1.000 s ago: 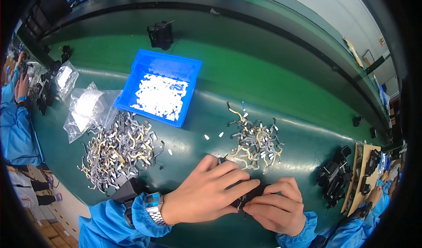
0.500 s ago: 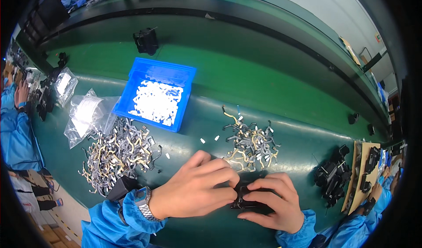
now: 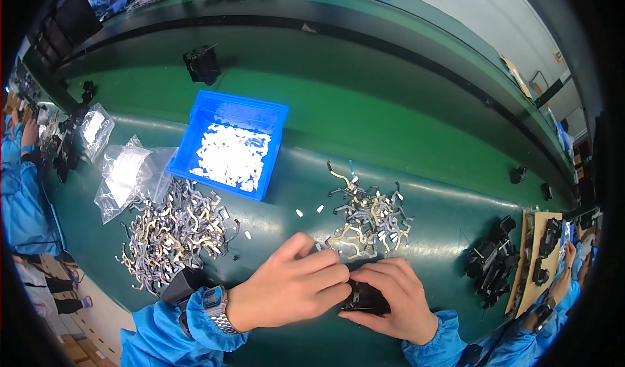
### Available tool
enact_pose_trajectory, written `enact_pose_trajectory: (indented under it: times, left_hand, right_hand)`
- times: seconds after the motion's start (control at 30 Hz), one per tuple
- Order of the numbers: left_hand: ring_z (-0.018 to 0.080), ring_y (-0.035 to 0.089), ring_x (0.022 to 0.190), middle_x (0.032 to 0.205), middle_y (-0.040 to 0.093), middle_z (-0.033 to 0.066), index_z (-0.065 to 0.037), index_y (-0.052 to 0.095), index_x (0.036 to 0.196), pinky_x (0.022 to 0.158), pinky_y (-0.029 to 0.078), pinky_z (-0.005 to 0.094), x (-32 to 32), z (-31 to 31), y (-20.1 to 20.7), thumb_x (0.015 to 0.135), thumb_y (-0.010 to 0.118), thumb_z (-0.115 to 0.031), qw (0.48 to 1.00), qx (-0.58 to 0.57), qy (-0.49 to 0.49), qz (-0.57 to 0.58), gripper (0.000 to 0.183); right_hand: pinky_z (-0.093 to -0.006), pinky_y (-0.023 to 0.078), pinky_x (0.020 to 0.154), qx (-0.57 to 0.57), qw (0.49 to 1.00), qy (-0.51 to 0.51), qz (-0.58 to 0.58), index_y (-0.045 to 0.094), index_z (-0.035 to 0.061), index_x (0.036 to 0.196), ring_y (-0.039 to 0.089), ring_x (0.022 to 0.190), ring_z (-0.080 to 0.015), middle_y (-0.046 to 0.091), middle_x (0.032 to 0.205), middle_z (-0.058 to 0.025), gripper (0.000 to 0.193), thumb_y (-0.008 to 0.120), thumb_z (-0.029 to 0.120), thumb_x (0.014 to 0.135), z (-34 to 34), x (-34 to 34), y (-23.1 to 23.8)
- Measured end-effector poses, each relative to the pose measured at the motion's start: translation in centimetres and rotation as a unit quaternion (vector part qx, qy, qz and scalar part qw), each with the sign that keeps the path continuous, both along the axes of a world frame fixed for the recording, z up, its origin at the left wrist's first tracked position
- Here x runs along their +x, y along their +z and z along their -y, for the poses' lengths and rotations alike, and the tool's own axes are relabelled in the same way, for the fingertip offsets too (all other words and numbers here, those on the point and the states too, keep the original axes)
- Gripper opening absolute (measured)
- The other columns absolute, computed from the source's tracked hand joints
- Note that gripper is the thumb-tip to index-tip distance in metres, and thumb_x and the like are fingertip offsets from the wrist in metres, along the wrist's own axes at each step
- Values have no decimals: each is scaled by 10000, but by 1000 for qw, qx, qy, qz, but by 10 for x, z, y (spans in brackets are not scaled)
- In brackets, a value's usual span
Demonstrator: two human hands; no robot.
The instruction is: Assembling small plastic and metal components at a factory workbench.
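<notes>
My right hand (image 3: 398,299) grips a black plastic housing (image 3: 366,299) low over the green table, thumb on its near side and fingers over its far side. At the housing's left end is my left hand (image 3: 293,282), its fingers curled and pressed together. Whatever sits between those fingertips is hidden. Just beyond the hands lies a small heap of short grey and cream wire leads (image 3: 371,217) with white connectors. A larger heap of the same kind of wire leads (image 3: 172,233) spreads left of my left forearm.
A blue bin (image 3: 224,147) of small white pieces stands beyond the hands, beside clear plastic bags (image 3: 127,175). Black plastic parts (image 3: 491,259) pile up at the right, next to a cardboard sheet (image 3: 536,263). One black part (image 3: 202,64) lies farther back. Co-workers sit on both sides.
My right hand has shifted its grip, the fingers now wrapping the housing's far side and the thumb its near side. The housing has turned slightly. My left hand stays close to it.
</notes>
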State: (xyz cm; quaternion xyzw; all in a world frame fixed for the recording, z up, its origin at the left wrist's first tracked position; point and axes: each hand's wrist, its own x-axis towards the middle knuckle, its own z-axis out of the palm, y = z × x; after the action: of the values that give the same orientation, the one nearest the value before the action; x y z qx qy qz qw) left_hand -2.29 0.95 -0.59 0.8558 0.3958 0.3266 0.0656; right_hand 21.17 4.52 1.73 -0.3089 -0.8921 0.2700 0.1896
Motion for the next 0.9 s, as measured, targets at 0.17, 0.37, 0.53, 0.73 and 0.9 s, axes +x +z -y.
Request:
enact_pose_trajectory:
  times: [0.17,0.37,0.53,0.73,0.9]
  left_hand:
    - [143,540,882,847,489,-33,-142,680,853,735,405,341,0,1,2,715,692,-193,1000,5,-1,-4,148]
    - [123,613,878,955,648,-75,-181,754,929,720,407,326,2,6,9,718,734,-187,998,10,45,-36,212]
    - [123,607,853,952,651,-78,-178,762,937,713,407,323,2,8,7,714,734,-179,999,15,44,-25,225]
    - [115,579,805,899,623,-77,-169,755,925,712,403,308,3,5,3,713,729,-190,999,-3,21,-23,215]
    - [114,571,801,888,615,-78,-174,752,917,707,395,305,6,6,6,724,714,-192,998,12,55,-39,197]
  right_hand:
    - [-430,556,910,-2,1000,-10,-11,694,55,1203,669,1024,-328,720,1150,-112,650,993,234,655,-1,0,1]
    - [-430,556,918,-6,1000,-20,-21,681,59,1212,671,1033,-327,727,1150,-105,671,998,229,645,0,0,1]
    - [-430,554,921,1,1000,-20,-24,675,63,1216,672,1035,-324,731,1152,-95,683,1001,234,641,1,1,1]
    - [-422,549,927,4,1000,-12,-22,679,76,1217,677,1035,-315,739,1142,-89,684,1003,239,637,-1,3,1]
    - [-409,549,926,-25,999,-24,-24,701,82,1185,670,1040,-293,757,1143,-65,657,1007,236,624,0,3,2]
